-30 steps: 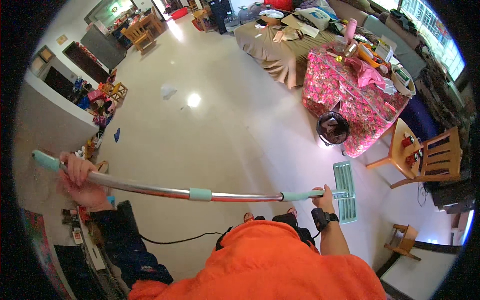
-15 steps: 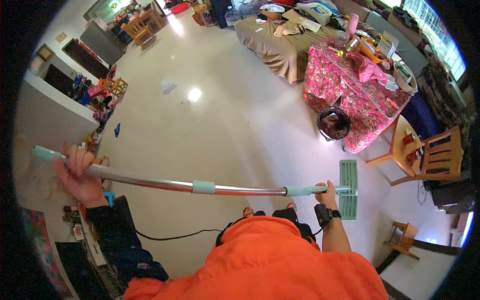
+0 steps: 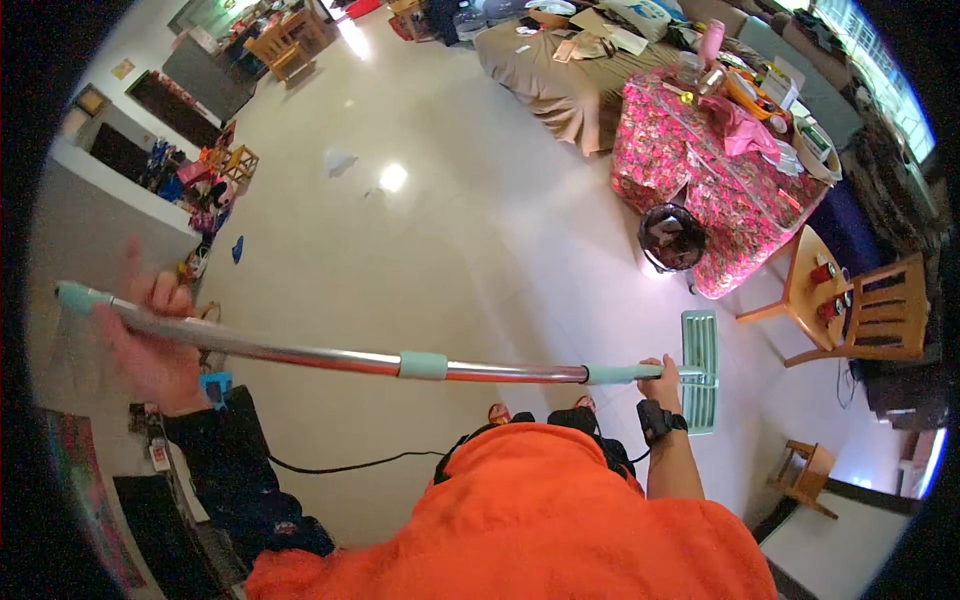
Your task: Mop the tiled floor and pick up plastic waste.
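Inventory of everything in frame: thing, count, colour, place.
Mop pole: 1, silver and green, across front.
Mop head: 1, green, pole's right end.
Floral-covered table: 1, pink, right.
Bin: 1, black-lined, beside table.
Bottle: 1, pink, upper right.
Draped cloth: 1, brown, top centre.
Near chair: 1, wooden brown, right.
Cans: at least 2, red, chair seat.
Stool: 1, brown, lower right.
Scrap: 1, whitish, mid-floor.
Distant clutter: uncountable, mixed, left and upper edges.
Wrist device: 1, black, right wrist.
Shirt: 1, orange, bottom.
Right hand: 1, bare, gripping pole near mop head.
Left hand: 1, bare, blurred, at pole's left part.
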Available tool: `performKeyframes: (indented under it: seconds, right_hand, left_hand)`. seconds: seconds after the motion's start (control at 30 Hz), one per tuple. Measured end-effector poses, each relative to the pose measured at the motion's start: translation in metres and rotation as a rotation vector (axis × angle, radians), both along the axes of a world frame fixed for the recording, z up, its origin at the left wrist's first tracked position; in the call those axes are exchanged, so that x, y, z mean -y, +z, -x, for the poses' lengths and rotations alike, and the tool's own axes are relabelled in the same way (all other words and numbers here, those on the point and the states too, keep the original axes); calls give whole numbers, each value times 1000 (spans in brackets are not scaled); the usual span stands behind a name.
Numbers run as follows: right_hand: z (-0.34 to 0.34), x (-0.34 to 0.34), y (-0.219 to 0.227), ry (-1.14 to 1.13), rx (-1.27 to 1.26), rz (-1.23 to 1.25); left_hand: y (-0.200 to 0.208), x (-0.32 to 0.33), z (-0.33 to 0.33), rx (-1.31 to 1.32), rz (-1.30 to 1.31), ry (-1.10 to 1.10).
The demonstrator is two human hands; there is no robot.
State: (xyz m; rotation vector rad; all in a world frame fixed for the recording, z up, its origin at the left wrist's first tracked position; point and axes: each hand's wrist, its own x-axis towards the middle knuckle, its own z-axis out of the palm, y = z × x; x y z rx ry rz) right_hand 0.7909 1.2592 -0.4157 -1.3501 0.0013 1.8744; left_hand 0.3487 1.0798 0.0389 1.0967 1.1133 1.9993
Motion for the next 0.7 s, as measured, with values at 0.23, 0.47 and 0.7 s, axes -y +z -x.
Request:
performKeyframes:
  seconds: [0.23, 0.47, 0.7]
  right_hand:
    - [14, 0, 1, -193, -106, 120]
    - [1, 3, -11, 21, -67, 61]
    - [17, 4, -9, -76, -50, 29]
  left_hand:
    - [-27, 17, 37, 290, -94, 159]
    - [-2, -2, -8, 57, -272, -299]
    - [-30, 38, 42, 296, -78, 220]
